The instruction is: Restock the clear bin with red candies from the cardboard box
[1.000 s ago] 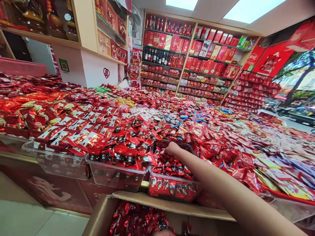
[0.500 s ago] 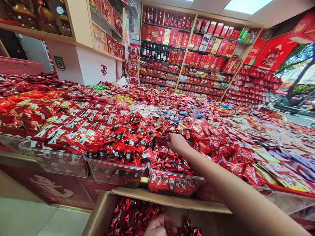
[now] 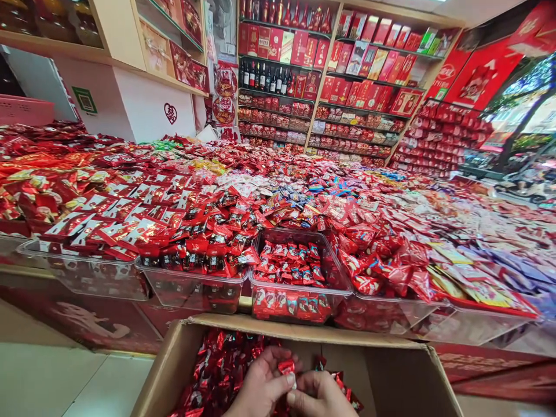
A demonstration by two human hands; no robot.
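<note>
My left hand [image 3: 262,383] is low over a cardboard box [image 3: 402,341], its thumb and fingers pinching a small red-wrapped candy [image 3: 286,368]. Close against it on the right, my right hand [image 3: 320,395] has thumb and fingertips closed at the candy's lower, whitish end. Loose red-wrapped candies [image 3: 217,370] fill the box's left part, and a few more lie beside my right hand. Just beyond the box stands a clear plastic bin [image 3: 299,288], partly filled with similar small red candies [image 3: 289,262].
More clear bins [image 3: 191,289] line the counter front, heaped with red-wrapped sweets [image 3: 217,231]. Larger red packets [image 3: 382,260] rise to the right of the part-filled bin. Shelves of bottles and boxes [image 3: 282,49] stand at the back. Pale floor tiles [image 3: 87,382] show at lower left.
My right hand has come back from the part-filled bin to the box and meets my left hand at the candy. My left hand has lifted from among the candies. The view has shifted slightly.
</note>
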